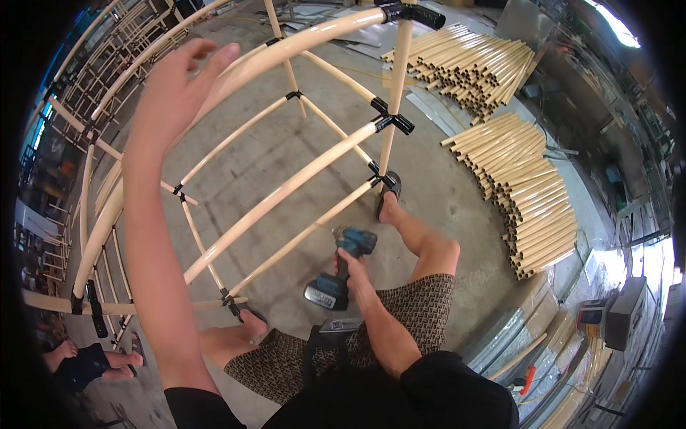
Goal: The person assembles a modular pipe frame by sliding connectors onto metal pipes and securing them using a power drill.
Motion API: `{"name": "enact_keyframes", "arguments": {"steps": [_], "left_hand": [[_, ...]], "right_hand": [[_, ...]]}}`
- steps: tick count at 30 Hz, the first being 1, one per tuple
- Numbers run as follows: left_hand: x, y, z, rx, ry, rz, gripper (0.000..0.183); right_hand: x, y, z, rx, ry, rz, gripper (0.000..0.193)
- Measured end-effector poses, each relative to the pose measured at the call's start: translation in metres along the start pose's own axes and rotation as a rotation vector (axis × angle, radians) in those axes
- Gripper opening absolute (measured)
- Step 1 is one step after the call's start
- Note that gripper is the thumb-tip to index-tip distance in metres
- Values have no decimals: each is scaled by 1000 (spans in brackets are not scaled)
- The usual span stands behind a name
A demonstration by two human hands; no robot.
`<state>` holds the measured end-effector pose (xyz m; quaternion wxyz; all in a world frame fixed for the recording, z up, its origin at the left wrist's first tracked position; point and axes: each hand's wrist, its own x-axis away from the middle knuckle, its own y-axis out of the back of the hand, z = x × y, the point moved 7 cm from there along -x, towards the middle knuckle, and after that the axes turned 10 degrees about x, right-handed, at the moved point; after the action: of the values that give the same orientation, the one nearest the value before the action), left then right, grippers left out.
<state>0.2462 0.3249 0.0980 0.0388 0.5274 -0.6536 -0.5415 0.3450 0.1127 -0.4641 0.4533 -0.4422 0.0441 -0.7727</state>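
Observation:
My left hand (175, 86) is raised high, its fingers spread and curved over the top rail of a frame of cream tubes (286, 189) joined by black clamps; whether it touches the rail I cannot tell. My right hand (350, 268) grips a blue-green cordless drill (343, 268) by its handle, the drill's nose pointing at a lower cream tube (300, 236) of the frame. My bare legs and sandalled feet stand just behind the frame's lower corner joints.
Two stacks of cream tubes (529, 193) lie on the concrete floor at the right. More tube racks (107, 64) stand at the far left. Another person's feet (86, 357) show at the lower left. Boxes and tools (614, 311) sit at the right edge.

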Motion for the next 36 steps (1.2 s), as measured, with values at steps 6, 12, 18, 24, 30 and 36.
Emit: {"name": "enact_keyframes", "arguments": {"steps": [6,12,18,24,30,36], "left_hand": [[-2,-43,3,-132,444,179,71],[1,-32,9,-150,362,76,72],[-1,-36,10,-150,392,72,65],[4,-33,18,-28,517,224,55],[-38,-80,-55,-25,55,108,50],[-93,-136,-109,72,-138,125,48]], "right_hand": [[-61,49,13,-412,17,-172,22],[-103,64,24,-539,-99,-136,25],[-154,89,31,-717,-144,-148,29],[-166,101,41,-725,-166,-163,29],[-179,112,60,-703,-159,-175,28],[-181,116,60,-672,-157,-135,26]]}}
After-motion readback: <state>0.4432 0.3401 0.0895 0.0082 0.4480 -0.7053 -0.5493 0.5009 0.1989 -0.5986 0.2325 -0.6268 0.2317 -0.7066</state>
